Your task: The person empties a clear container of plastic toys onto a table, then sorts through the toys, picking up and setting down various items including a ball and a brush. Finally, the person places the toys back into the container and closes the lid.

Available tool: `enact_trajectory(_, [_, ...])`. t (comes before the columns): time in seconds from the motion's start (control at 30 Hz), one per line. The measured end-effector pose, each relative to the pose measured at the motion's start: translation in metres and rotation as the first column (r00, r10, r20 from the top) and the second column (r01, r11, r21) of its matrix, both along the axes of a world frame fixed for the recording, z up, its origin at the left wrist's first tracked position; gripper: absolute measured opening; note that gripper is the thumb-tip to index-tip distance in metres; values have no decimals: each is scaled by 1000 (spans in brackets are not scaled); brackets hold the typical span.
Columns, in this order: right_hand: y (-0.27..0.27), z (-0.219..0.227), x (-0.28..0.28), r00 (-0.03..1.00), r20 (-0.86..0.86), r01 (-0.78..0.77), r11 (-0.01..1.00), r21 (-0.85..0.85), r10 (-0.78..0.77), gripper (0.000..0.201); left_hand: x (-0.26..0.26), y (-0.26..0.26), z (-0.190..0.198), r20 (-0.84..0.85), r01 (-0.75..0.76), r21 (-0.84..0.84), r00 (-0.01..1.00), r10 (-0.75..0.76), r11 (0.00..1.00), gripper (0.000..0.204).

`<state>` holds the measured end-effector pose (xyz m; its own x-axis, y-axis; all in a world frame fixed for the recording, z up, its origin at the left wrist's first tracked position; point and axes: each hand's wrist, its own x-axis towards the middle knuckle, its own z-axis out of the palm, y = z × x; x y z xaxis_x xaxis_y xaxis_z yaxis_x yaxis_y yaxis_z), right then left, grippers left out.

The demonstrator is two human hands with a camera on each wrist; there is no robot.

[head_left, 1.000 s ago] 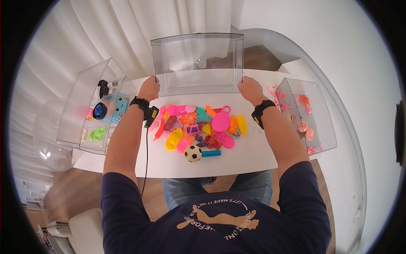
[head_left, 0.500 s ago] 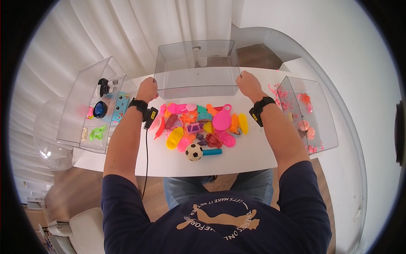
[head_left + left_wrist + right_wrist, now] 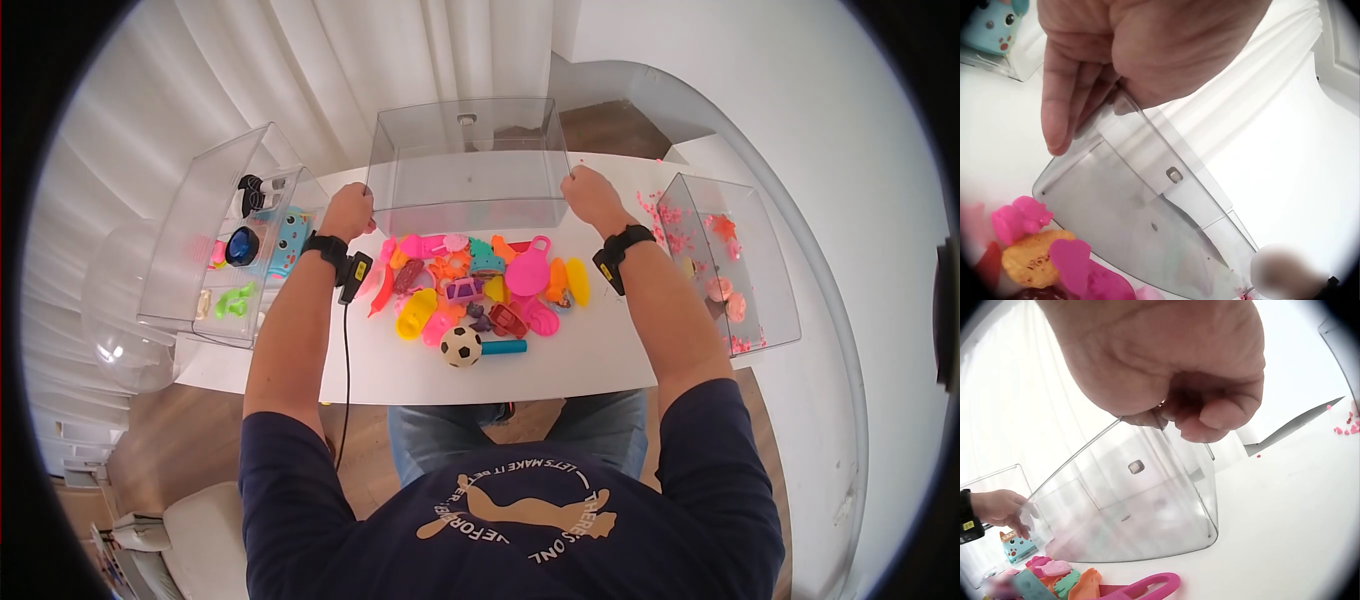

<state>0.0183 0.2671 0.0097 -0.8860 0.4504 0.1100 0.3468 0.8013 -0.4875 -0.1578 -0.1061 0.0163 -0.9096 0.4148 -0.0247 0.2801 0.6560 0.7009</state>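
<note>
A clear plastic bin [image 3: 466,165] stands upright at the back middle of the white table [image 3: 590,360]; nothing shows inside it. My left hand [image 3: 349,211] grips its left rim, thumb and fingers pinching the wall [image 3: 1147,187]. My right hand [image 3: 590,196] grips the right rim, fingers curled over the edge [image 3: 1166,481]. In front of the bin lies a pile of bright plastic toys [image 3: 478,290], among them a pink paddle [image 3: 525,275], a yellow shoe [image 3: 412,318], a small soccer ball [image 3: 461,346] and a teal cylinder [image 3: 503,347].
A clear bin [image 3: 225,240] at the left holds a blue toy, a green piece and a light blue figure. Another clear bin [image 3: 730,260] at the right holds pink and orange bits, with pink crumbs scattered beside it. White curtains hang behind the table.
The bin was held tilted above the table a second ago; both hands have lowered it and it now stands upright on the tabletop behind the toys.
</note>
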Motion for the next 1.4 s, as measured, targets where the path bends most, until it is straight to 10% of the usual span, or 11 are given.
enact_trajectory(1.13, [-3,-11,21,999,35,-19,999,-30,20,38,28,-14,6,117,12,-113,993,1,993,31])
enact_trajectory(1.2, [-2,-13,25,999,-26,22,999,-37,-23,40,43,-13,-8,-714,-205,-151,700,37,967,40])
enact_trajectory(1.33, [-14,-4,56,922,-367,88,991,-105,-121,41,231,-11,11,-640,299,-171,691,-337,939,61])
enact_trajectory(1.4, [-19,1,71,883,-460,52,994,-94,-90,37,306,-15,-4,-569,702,-326,389,-724,634,58])
